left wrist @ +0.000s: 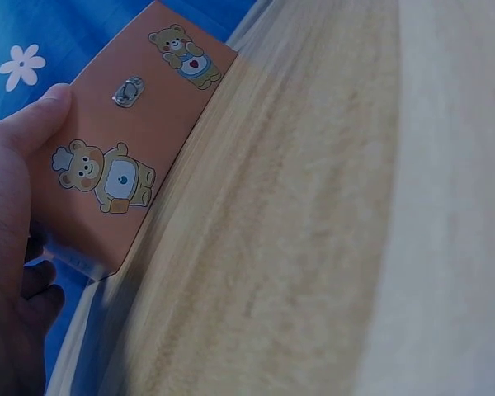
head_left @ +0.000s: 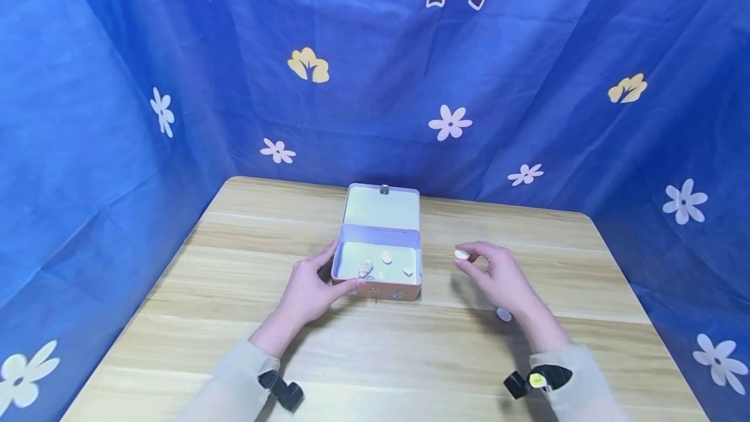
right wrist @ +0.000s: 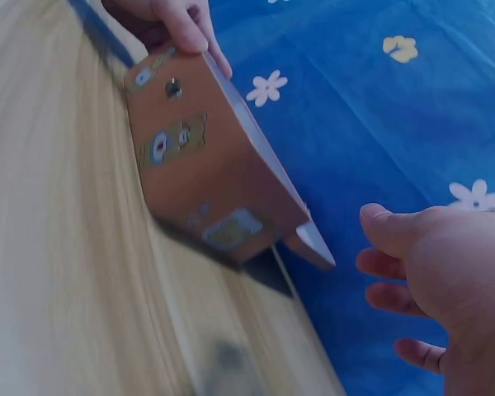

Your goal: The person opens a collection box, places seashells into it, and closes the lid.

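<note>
A small hinged tin box (head_left: 383, 290) stands on the table with its lid (head_left: 383, 208) tipped back. Its brown front carries printed bears and a metal catch (left wrist: 129, 91). My left hand (head_left: 310, 288) grips the box at its left side, the thumb over the front rim. Inside lie a ridged spiral seashell (head_left: 366, 268), a pale round seashell (head_left: 386, 257) and a few smaller ones. To the right of the box, my right hand (head_left: 498, 275) pinches a white seashell (head_left: 461, 254) between thumb and fingers. That shell is hidden in the right wrist view.
Another white seashell (head_left: 504, 314) lies on the wooden table (head_left: 422, 363) beside my right forearm. Blue cloth (head_left: 375, 116) with printed flowers hangs behind and at both sides of the table. Each wrist bears a black camera (head_left: 287, 393).
</note>
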Demonstrator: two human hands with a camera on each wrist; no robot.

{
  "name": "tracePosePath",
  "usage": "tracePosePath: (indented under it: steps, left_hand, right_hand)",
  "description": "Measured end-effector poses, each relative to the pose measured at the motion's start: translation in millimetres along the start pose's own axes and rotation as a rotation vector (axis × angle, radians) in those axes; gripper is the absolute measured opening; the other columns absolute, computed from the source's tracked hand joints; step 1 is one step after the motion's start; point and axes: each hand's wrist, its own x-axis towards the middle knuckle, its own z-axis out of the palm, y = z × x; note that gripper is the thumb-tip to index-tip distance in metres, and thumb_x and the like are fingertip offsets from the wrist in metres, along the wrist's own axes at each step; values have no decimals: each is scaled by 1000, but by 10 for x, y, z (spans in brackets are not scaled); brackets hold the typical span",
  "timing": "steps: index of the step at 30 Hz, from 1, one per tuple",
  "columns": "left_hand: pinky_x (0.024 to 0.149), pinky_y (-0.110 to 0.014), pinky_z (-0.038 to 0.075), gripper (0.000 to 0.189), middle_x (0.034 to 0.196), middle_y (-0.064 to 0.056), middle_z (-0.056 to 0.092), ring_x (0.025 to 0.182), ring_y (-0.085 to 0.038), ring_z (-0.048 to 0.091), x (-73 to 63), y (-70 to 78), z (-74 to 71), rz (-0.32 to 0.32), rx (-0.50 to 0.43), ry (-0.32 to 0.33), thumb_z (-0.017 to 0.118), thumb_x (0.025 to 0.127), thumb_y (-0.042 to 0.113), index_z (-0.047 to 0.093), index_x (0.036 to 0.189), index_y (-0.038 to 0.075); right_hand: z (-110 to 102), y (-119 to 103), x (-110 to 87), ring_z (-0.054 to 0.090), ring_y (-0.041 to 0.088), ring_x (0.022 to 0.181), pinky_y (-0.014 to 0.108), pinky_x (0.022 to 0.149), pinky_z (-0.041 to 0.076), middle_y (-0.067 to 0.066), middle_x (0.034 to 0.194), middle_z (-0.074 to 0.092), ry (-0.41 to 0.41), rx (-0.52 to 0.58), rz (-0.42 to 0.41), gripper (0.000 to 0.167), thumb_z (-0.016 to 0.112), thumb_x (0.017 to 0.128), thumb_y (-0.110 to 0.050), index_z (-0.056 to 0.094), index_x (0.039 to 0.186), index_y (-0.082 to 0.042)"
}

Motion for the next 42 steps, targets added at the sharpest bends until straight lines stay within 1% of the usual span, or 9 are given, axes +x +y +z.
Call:
tracePosePath:
  steps: [2,8,10,16,22,29,35,37,42]
  left_hand:
    - [117,-48,42,106,147,-15,57,137,-32,55,3,2,-1,0,-1,-2,93,74,59,52,155,4]
    - [117,-48,41,109,148,-14,56,138,-31,54,4,10,-3,-8,-2,-10,90,73,66,51,156,6]
    - [117,-49,41,109,148,-14,56,138,-33,54,0,5,-3,-4,0,-10,91,73,64,51,156,5]
    - [117,-49,42,109,148,-15,56,138,-33,54,-16,12,-11,-5,8,-5,92,73,62,52,155,5]
    - [117,-47,42,110,147,-15,57,137,-30,55,-14,29,-17,-4,3,-2,90,72,66,52,155,5]
    - [117,-48,42,109,147,-14,57,137,-31,54,-7,35,-18,-1,13,-2,90,73,66,52,155,6]
    - [116,-49,43,108,147,-15,57,136,-31,55,-10,27,-17,7,16,-3,90,74,65,52,155,6]
    - [116,-49,43,107,146,-15,57,136,-31,56,-10,24,-17,11,16,-2,90,74,65,52,155,5]
    - [115,-50,44,108,146,-15,58,136,-32,56,-16,26,-21,10,17,1,89,73,66,53,155,5]
  right_hand:
    - [39,-50,60,67,15,93,41,69,54,-1,107,77,-9,13,-9,29,79,99,-25,78,122,-9]
    - [163,-143,202,68,13,90,29,64,52,-2,103,77,-18,64,-66,27,80,98,-21,78,122,-8]
    - [205,-170,237,68,13,89,30,63,52,-2,102,77,-14,74,-82,28,80,97,-20,78,122,-7]
    - [321,-280,350,67,15,92,37,77,55,-1,104,77,-37,125,-103,28,81,97,-18,78,121,-5]
    - [451,-371,443,67,14,89,34,69,53,-2,103,77,-49,164,-136,26,81,96,-18,79,119,-7]
    - [606,-442,512,67,12,91,46,77,57,-4,107,77,-87,194,-107,24,81,97,-22,79,118,-10]
    - [712,-464,534,67,14,91,48,74,57,-3,104,77,-100,185,-115,25,82,96,-23,80,117,-9]
    - [747,-457,541,67,15,93,47,76,58,-3,104,77,-102,170,-135,25,82,96,-24,80,116,-10]
    - [818,-446,549,67,16,96,47,92,51,-4,104,77,-90,117,-170,23,83,95,-24,81,113,-10]
